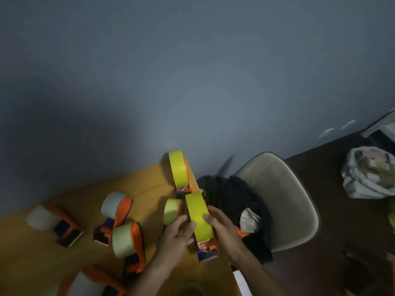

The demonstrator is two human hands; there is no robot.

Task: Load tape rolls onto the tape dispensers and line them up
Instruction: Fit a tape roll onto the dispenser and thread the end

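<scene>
Head view: I held a yellow tape roll (198, 216) mounted on an orange dispenser (206, 251) at the right edge of the desk (136, 184). My left hand (177, 233) had its fingers curled against the roll's left side, the thumb laid on the yellow band. My right hand (222, 223) wrapped the roll from the right, fingers curled onto the tape face; I gripped the loaded dispenser between both hands.

Just beyond it, at the desk's far right corner, stood a second yellow-loaded dispenser (179, 169), upright against the wall (192, 71). A pale yellow roll (172, 210) on its dispenser sat just left of the one I held, partly hidden by my left hand. Toward the middle of the desk stood a white-roll dispenser (116, 207) and, nearer me, a cream-roll dispenser (127, 240). Another white one (53, 223) lay near the left edge, and one more (89, 283) at the near edge, blurred.

Off the desk's right edge, a beige chair (284, 199) carried dark clothing (235, 201). Farther right, a white bag (367, 174) rested on the dark floor.
</scene>
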